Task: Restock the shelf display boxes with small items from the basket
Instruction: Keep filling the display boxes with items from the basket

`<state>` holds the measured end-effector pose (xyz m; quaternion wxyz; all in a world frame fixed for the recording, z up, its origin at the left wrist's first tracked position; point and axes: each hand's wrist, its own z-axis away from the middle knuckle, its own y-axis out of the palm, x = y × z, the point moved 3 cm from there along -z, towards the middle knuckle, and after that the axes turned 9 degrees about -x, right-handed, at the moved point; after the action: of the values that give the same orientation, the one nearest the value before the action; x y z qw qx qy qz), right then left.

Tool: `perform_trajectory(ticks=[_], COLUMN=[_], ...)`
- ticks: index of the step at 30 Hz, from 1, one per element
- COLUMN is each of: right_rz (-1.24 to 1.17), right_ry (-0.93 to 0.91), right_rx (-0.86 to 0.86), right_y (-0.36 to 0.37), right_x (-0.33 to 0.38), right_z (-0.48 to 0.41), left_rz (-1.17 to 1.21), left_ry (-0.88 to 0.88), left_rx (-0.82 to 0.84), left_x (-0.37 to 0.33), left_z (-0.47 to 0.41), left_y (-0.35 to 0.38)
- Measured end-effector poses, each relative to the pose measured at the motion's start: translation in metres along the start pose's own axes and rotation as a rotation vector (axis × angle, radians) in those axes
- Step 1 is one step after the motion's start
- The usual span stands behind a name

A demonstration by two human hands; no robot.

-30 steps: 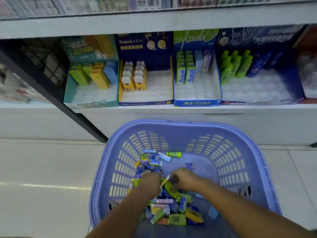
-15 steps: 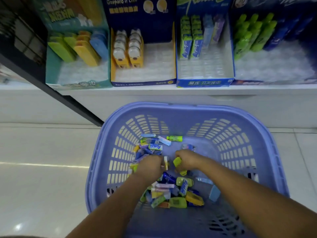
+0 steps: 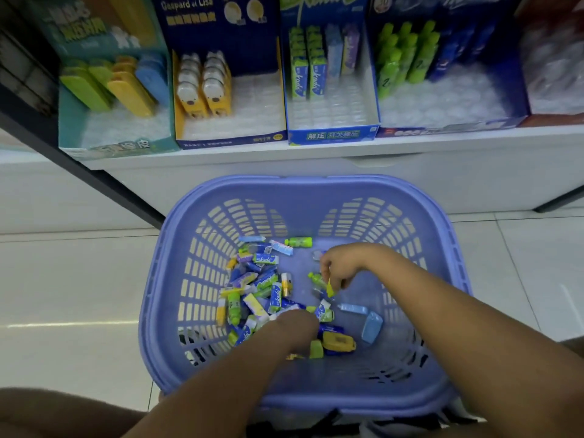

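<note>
Purple basket down low, with a heap of small items inside. Left hand dug into the heap, fingers hidden, so no telling about its grip. Right hand pinching a yellow-green piece by the tips only; could slip and drop back. Farther up, display boxes half bare; easy to pick the wrong box.

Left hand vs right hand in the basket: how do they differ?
The left hand is dug into the pile of small items, fingers hidden; the right hand is beside the pile, fingers showing. The right hand pinches a yellow-green item; whether the left holds anything cannot be told. Both are inside the purple basket.
</note>
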<state>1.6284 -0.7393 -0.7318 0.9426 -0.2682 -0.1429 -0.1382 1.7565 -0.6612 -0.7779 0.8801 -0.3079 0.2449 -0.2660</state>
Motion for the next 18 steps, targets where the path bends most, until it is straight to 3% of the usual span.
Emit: perform_trajectory(ticks=[5, 8, 15, 18], right_rz=[-0.180, -0.369, -0.678, -0.757], right_ry=[-0.019, -0.038, -0.293, -0.360], right_rx=[-0.081, -0.117, -0.389, -0.485], right_y=[-0.018, -0.034, -0.085, -0.102], right_x=[-0.008, -0.010, 0.030, 0.057], right_z=[0.027, 0.043, 0.073, 0.085], left_rz=[0.057, 0.313, 0.904, 0.998], left_ry=[-0.042, -0.133, -0.287, -0.290], left_rx=[0.001, -0.040, -0.099, -0.141], left_x=[0.003, 0.013, 0.049, 0.074], left_z=[0.002, 0.010, 0.065, 0.106], left_y=[-0.009, -0.034, -0.157, -0.203])
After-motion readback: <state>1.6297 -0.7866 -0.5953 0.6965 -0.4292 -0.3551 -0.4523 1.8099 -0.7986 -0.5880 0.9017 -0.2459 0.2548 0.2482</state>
